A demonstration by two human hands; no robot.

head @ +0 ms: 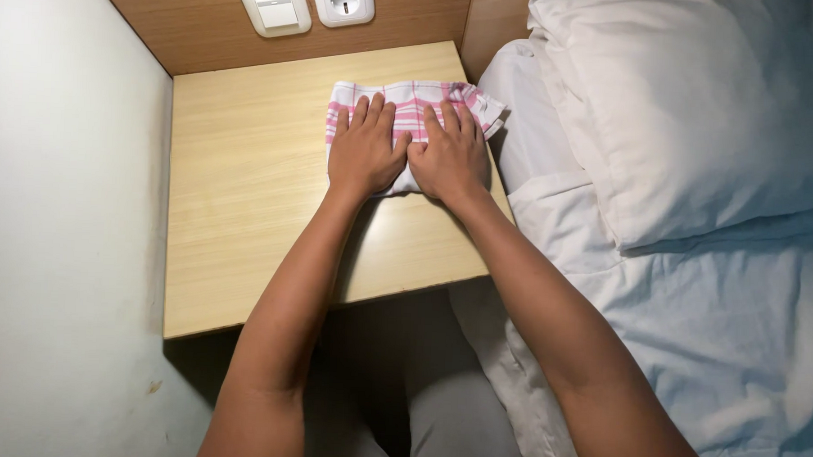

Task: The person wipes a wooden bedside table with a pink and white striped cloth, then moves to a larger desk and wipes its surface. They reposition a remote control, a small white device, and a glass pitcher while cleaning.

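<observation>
A light wooden bedside table sits in a corner between a pale wall and a bed with white sheets and a pillow. Behind it, a wood panel holds a white switch and socket

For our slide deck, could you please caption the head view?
Left hand and right hand press flat on a folded pink-checked cloth on a wooden bedside table.

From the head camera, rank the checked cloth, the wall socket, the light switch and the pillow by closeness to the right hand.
1. Checked cloth, directly under the right hand.
2. Pillow, on the bed to the right.
3. Wall socket, up on the wooden panel.
4. Light switch, left of the socket.
</observation>
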